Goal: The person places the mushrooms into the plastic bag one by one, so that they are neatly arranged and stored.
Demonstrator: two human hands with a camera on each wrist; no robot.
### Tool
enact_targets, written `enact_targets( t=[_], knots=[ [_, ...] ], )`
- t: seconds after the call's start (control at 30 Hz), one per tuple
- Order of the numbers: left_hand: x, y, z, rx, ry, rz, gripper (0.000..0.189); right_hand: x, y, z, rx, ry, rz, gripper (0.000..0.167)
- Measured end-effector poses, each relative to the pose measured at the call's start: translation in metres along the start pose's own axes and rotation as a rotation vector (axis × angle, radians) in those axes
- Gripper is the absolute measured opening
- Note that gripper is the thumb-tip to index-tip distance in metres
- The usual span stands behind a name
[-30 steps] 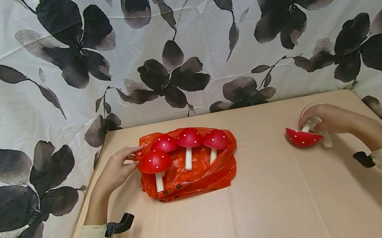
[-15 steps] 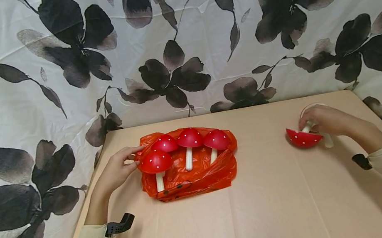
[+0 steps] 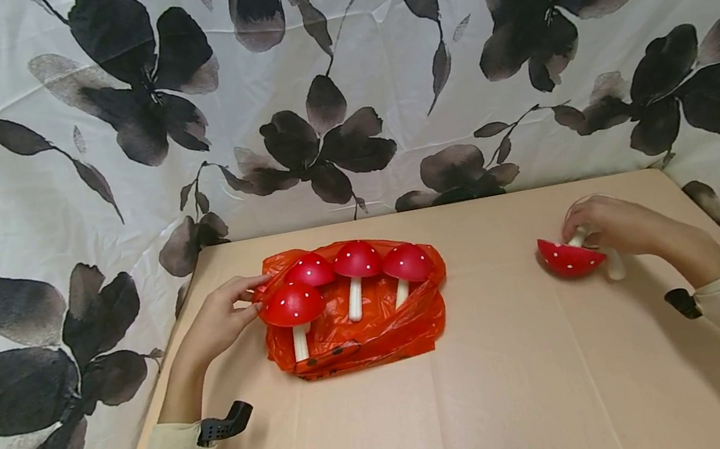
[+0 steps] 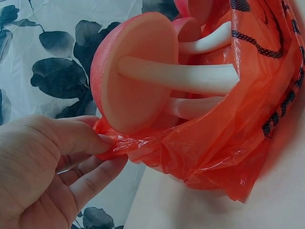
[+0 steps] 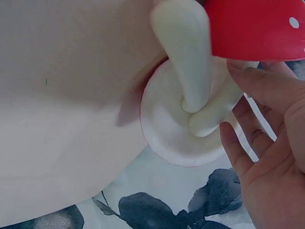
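Observation:
My left hand pinches the left edge of a red plastic bag between thumb and fingers; the left wrist view shows the bunched film at the fingertips. Several toy mushrooms with white-dotted red caps lie in the bag, the nearest mushroom at its left front. On the right, my right hand holds the white stem of a tilted mushroom. Beside it in the right wrist view, a second mushroom turns its white cap underside and thick stem to the camera; whether my fingers touch it, I cannot tell.
The beige table carries the bag left of centre and the two mushrooms near its right back corner. A white cloth with dark flowers hangs behind the back edge and shows beyond both sides.
The right hand and its mushroom shift only very slightly. My left hand keeps its pinch on the bag, and the bag and its mushrooms stay in place.

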State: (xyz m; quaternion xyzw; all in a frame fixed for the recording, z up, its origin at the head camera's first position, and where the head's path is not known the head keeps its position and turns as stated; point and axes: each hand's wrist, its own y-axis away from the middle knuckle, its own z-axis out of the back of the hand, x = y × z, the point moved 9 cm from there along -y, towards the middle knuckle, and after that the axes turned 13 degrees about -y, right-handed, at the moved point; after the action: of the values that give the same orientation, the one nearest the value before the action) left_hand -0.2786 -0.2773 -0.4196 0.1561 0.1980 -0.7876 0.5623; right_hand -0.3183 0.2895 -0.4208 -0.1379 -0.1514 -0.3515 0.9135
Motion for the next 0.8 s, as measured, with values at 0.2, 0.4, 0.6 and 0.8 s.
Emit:
enact_targets(
  t=[0.2, 0.4, 0.6, 0.8],
  knots=[
    [-0.001, 0.0001, 0.0004, 0.002, -0.001, -0.001, 0.045, -0.0005, -0.0008, 0.002, 0.032, -0.041, -0.07, 0.036],
    [-0.0011, 0.0, 0.0, 0.004, 0.005, 0.0, 0.045, -0.0012, -0.0031, 0.0057, 0.03, -0.092, -0.153, 0.034],
    [-0.0029, 0.0006, 0.0001, 0.001, 0.007, 0.005, 0.044, 0.001, -0.0057, 0.008, 0.011, -0.154, -0.189, 0.035],
    [-0.0048, 0.0002, 0.0006, 0.003, 0.017, 0.013, 0.043, 0.0026, -0.0083, 0.0086, -0.013, -0.221, -0.188, 0.032]
  ],
)
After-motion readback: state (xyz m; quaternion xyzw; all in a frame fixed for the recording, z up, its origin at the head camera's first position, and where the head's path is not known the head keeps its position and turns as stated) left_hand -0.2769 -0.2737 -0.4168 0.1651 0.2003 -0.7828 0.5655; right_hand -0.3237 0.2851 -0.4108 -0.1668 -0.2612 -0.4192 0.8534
